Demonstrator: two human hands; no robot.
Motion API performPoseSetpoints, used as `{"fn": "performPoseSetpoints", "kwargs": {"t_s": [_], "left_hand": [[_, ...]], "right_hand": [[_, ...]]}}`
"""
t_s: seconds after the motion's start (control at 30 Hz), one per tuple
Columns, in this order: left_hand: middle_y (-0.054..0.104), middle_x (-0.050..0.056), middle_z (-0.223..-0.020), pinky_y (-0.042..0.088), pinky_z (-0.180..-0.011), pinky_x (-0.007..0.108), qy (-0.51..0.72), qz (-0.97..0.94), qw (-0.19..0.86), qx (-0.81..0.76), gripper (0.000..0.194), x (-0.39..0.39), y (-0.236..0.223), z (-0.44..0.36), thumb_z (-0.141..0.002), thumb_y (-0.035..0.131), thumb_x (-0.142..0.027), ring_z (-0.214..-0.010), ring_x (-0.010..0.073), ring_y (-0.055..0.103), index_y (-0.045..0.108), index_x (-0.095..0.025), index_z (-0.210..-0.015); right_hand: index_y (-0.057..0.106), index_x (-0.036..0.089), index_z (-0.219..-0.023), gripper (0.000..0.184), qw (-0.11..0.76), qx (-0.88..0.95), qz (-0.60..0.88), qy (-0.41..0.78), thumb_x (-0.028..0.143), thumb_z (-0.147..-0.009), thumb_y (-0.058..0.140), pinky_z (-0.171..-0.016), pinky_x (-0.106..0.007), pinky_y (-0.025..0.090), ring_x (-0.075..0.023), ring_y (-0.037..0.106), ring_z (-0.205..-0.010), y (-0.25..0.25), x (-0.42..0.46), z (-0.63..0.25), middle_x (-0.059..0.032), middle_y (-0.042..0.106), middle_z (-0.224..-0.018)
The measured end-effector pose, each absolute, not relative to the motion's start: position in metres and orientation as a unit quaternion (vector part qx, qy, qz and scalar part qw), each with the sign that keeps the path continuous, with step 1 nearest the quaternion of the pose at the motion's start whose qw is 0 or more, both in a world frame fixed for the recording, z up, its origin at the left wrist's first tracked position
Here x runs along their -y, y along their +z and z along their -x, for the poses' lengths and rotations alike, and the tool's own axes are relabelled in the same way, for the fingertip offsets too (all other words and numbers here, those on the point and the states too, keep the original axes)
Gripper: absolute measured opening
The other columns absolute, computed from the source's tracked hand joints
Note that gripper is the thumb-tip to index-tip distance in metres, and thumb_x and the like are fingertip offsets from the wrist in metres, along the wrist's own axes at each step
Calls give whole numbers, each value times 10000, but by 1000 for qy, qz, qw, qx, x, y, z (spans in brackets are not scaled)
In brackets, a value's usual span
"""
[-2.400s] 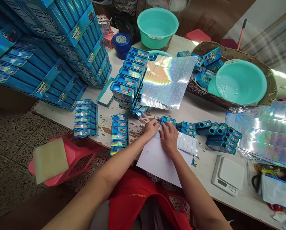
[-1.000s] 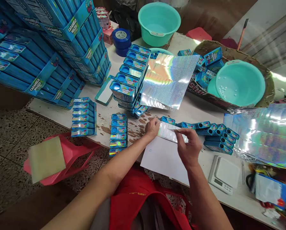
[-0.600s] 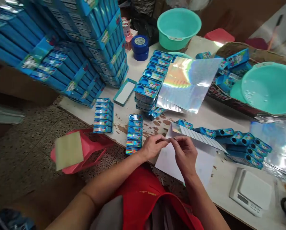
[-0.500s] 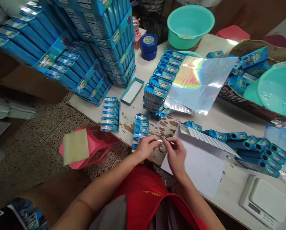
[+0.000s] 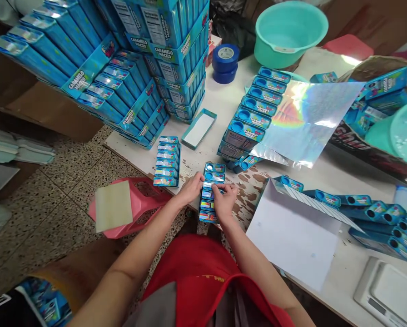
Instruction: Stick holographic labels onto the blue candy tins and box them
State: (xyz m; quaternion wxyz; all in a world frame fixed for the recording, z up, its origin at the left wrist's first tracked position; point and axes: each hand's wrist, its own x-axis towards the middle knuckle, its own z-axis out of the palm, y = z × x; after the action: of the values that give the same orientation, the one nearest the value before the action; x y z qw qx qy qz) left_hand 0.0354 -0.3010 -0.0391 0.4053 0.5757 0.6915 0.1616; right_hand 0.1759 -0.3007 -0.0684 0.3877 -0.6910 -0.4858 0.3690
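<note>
A row of slim blue candy boxes (image 5: 209, 204) stands near the table's front edge, several tops covered with rainbow-shiny stickers and the back ones showing round holes. My left hand (image 5: 191, 188) is at the row's left side, fingertips pinched at the end of one box top. My right hand (image 5: 225, 200) reaches over the right side, thumb and fingers closed at the same top. Between the fingertips lies a small silvery sticker (image 5: 207, 185), partly hidden. To the right, a white backing sheet (image 5: 292, 240) lies with its striped far edge curled up.
Another row of boxes (image 5: 166, 162) stands left, near a shallow tray (image 5: 199, 129). Tall stacks of blue display cartons (image 5: 176, 54) rise behind. Holographic sheets (image 5: 302, 122) lean on more boxes. A scale (image 5: 390, 290), a teal basin (image 5: 290, 36) and a pink stool (image 5: 138, 204) surround the work spot.
My hands peeled a small strip from the sticker sheet and carried it left to the row of blue boxes. The sheet's far edge now curls up. My view has turned left.
</note>
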Motion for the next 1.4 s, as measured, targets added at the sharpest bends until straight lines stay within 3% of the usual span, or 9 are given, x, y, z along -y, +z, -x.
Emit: {"fn": "performPoseSetpoints", "kwargs": {"t_s": [0.2,0.33,0.43,0.53,0.67,0.77,0.9,1.03,1.4], "left_hand": [[660,92,-1016,443,-844,329,165,-483,368,-777,286,316,-51,-45,-901,355,-210,-962,222,606,522,-176,-1130],[597,122,-1255,400,-989,372,228,-451,374,-778,437,333,-46,-61,-936,346,-400,-1177,239,530,506,-177,-1276],[569,85,-1317,369,-1034,391,197,-483,441,-731,471,337,-42,-64,-932,338,-457,-1249,233,483,500,-231,-1311],[572,95,-1309,317,-1073,436,162,-494,388,-761,413,332,-26,-58,-912,373,-449,-1295,264,434,607,-232,-1175],[629,98,-1151,418,-984,406,285,-511,265,-766,371,312,16,-78,-885,414,-457,-1096,252,558,633,-219,-1066],[657,54,-1051,480,-861,318,374,-527,349,-679,309,282,33,-131,-884,449,-428,-955,193,603,625,-242,-1057],[654,100,-1078,480,-806,313,356,-438,492,-663,372,228,2,-211,-782,622,-348,-942,206,606,605,-175,-1112],[655,41,-750,470,-658,262,295,-373,593,-650,107,201,-44,-246,-706,614,-170,-731,160,598,653,-130,-798],[616,-1,-628,421,-578,232,316,-405,547,-662,97,207,-61,-255,-714,570,-180,-599,123,545,662,-148,-719]], "right_hand": [[503,192,-916,365,394,459,705,369,380,-660,684,-729,-338,450,-181,507,-773,-68,300,-184,-67,503,-976],[458,192,-950,455,374,456,692,416,430,-649,703,-685,-324,447,-173,508,-735,-77,295,-184,-44,528,-914],[453,195,-910,374,370,478,689,400,397,-681,669,-720,-349,448,-193,515,-772,-78,297,-178,-44,534,-883],[482,194,-956,244,373,552,657,352,331,-774,571,-766,-377,453,-217,529,-850,-51,301,-186,-77,557,-934],[508,230,-1082,204,434,640,593,225,265,-883,476,-762,-347,468,-189,556,-826,15,281,-253,-63,582,-951],[538,237,-1049,166,470,607,636,72,265,-896,481,-765,-351,467,-179,556,-803,37,243,-331,-57,571,-933],[559,202,-1070,278,349,681,640,62,378,-855,547,-786,-409,464,-226,532,-855,-11,212,-396,-89,565,-974],[557,200,-1162,350,268,737,618,52,412,-886,516,-885,-463,427,-276,493,-1012,-67,225,-402,-131,550,-1087],[637,264,-1087,235,233,781,578,50,273,-932,461,-888,-431,417,-255,519,-1042,-61,248,-396,-99,619,-1144]]}}
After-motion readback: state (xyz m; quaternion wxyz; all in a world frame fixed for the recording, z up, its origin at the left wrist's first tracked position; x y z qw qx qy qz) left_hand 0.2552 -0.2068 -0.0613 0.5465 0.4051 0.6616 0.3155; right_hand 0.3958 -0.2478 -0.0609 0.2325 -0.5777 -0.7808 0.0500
